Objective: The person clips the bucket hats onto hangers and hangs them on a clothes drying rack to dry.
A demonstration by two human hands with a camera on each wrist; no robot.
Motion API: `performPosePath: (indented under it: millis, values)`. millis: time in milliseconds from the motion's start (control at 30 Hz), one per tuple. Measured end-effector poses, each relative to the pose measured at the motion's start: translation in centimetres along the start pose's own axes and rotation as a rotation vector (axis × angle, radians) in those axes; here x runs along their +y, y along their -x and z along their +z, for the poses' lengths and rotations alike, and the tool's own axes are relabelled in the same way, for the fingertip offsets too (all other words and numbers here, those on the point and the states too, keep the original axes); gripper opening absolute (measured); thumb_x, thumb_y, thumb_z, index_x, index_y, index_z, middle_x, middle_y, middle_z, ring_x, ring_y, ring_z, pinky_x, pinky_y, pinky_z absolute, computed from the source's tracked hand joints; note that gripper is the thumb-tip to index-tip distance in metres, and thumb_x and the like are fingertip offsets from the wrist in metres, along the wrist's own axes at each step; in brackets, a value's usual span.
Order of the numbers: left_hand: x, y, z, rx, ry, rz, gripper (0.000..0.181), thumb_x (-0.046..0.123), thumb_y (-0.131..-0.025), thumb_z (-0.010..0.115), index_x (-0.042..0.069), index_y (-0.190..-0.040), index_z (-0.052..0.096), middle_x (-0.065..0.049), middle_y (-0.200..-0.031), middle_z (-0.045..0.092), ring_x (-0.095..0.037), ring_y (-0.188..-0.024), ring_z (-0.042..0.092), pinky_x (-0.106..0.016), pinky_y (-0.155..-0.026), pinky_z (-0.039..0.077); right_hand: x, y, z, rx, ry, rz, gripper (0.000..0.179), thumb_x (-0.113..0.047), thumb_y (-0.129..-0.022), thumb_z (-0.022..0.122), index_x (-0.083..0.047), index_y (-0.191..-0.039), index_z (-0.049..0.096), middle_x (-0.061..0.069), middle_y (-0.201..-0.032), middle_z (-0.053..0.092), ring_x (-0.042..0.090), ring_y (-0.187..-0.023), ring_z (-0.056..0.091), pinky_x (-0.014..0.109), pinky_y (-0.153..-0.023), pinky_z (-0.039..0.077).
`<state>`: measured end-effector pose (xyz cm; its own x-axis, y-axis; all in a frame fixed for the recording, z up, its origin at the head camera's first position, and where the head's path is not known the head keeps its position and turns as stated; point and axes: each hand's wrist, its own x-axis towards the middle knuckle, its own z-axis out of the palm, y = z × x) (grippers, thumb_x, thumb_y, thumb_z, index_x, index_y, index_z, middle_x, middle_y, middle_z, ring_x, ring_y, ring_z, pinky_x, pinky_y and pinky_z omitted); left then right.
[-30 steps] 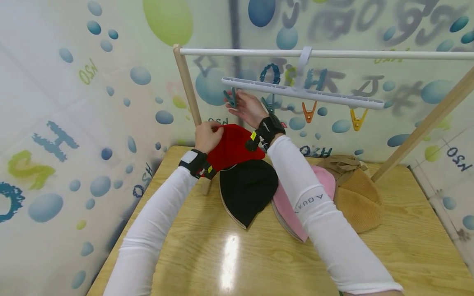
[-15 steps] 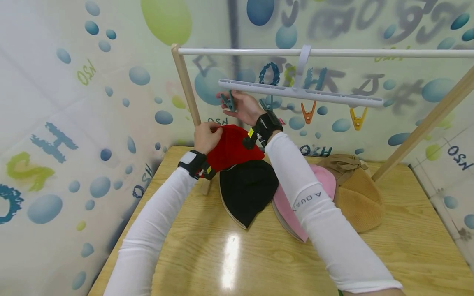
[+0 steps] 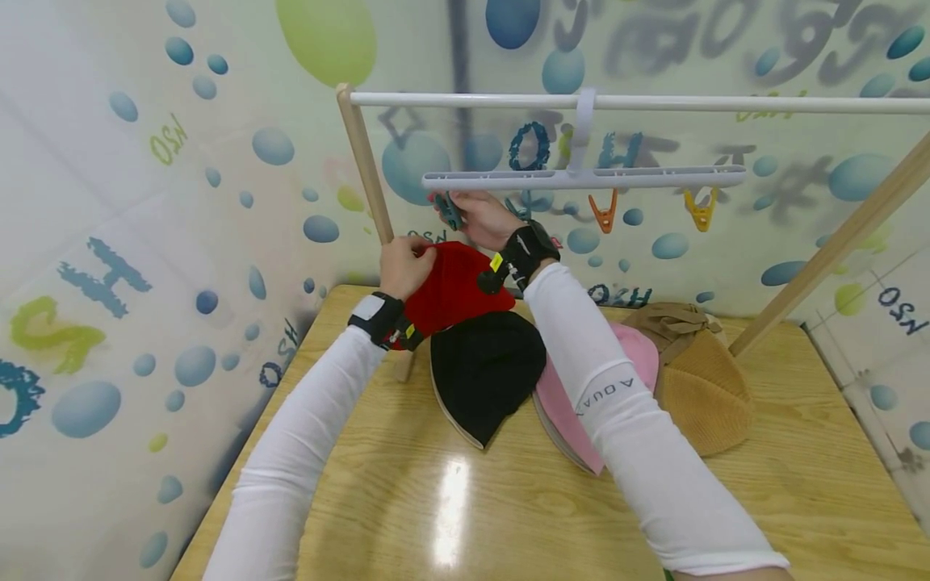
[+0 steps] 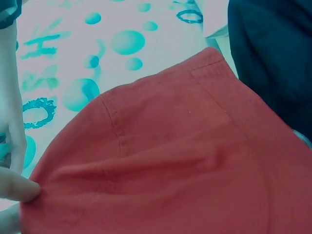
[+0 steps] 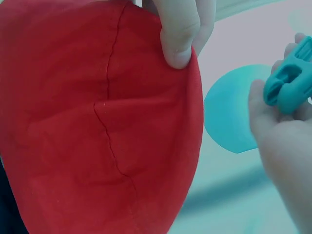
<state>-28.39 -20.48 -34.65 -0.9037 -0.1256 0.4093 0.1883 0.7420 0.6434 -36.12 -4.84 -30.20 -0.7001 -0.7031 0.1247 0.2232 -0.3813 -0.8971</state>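
While left hand (image 3: 404,270) pinches red hat (image 3: 459,282), right hand's (image 3: 485,219) fingers grip teal clip (image 3: 450,212) at hat's 12 o'clock; black hat (image 3: 488,375) at 5.

You wear white sleeves (image 3: 286,460), the right one printed with dark lettering (image 3: 609,393) that seems to read AQUA. Black straps (image 3: 534,246) circle your wrists, bearing black cameras (image 3: 490,282) with yellow labels (image 3: 497,263); the right adds a red tag (image 3: 556,242), the left a pale patch (image 3: 369,307).
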Motion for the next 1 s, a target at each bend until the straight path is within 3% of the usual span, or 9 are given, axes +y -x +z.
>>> performPosePath:
  millis: [200, 333, 533, 633, 767, 1000]
  values:
    - [0.0, 0.1, -0.3, -0.001, 0.013, -0.013, 0.021, 0.01, -0.093, 0.058, -0.003, -0.099, 0.073, -0.018, -0.092, 0.07, -0.031, -0.079, 0.063, -0.042, -0.071, 0.051, 0.3, 0.1, -0.2, -0.042, 0.01, 0.002, 0.031, -0.003, -0.104, 0.031, 0.003, -0.13, 0.046, 0.006, -0.107, 0.057, 0.02, -0.101, 0.047, 0.03, -0.093, 0.036]
    - [0.2, 0.1, -0.4, 0.006, 0.017, -0.008, 0.021, 0.01, -0.092, 0.058, -0.003, -0.097, 0.074, -0.017, -0.091, 0.07, -0.031, -0.079, 0.064, -0.042, -0.071, 0.051, 0.5, 0.1, -0.2, -0.053, -0.015, 0.011, 0.03, -0.004, -0.104, 0.031, 0.002, -0.13, 0.046, 0.007, -0.108, 0.056, 0.021, -0.099, 0.045, 0.03, -0.088, 0.037]
    - [0.8, 0.2, -0.5, 0.039, 0.017, 0.003, 0.02, 0.01, -0.091, 0.059, -0.003, -0.091, 0.074, -0.017, -0.085, 0.07, -0.03, -0.073, 0.063, -0.041, -0.067, 0.051, 0.8, -0.2, 0.4, -0.023, -0.022, -0.042, 0.028, -0.004, -0.105, 0.028, 0.009, -0.123, 0.044, 0.01, -0.109, 0.049, 0.024, -0.099, 0.044, 0.031, -0.089, 0.037]
    - [1.1, 0.3, -0.5, 0.054, 0.014, 0.024, 0.019, 0.01, -0.091, 0.06, -0.003, -0.086, 0.073, -0.016, -0.082, 0.069, -0.029, -0.071, 0.062, -0.04, -0.065, 0.049, 1.1, -0.4, 0.7, 0.014, -0.025, -0.047, 0.033, -0.003, -0.105, 0.026, 0.01, -0.132, 0.038, 0.009, -0.111, 0.046, 0.024, -0.104, 0.043, 0.033, -0.097, 0.035]
    - [1.5, 0.4, -0.5, 0.056, 0.016, 0.04, 0.019, 0.011, -0.092, 0.061, -0.003, -0.082, 0.07, -0.016, -0.08, 0.069, -0.029, -0.071, 0.061, -0.04, -0.065, 0.048, 1.4, -0.8, 0.9, 0.066, -0.043, -0.074, 0.041, -0.001, -0.104, 0.025, 0.01, -0.144, 0.026, 0.008, -0.113, 0.044, 0.03, -0.124, 0.036, 0.039, -0.11, 0.027]
    - [2.0, 0.2, -0.1, 0.094, -0.005, 0.04, 0.024, 0.013, -0.092, 0.06, -0.001, -0.074, 0.067, -0.013, -0.07, 0.065, -0.028, -0.068, 0.059, -0.036, -0.06, 0.042, 2.0, -1.1, 1.5, 0.124, -0.055, -0.132, 0.04, 0.001, -0.104, 0.027, 0.013, -0.142, 0.028, 0.009, -0.114, 0.044, 0.032, -0.131, 0.031, 0.04, -0.11, 0.027]
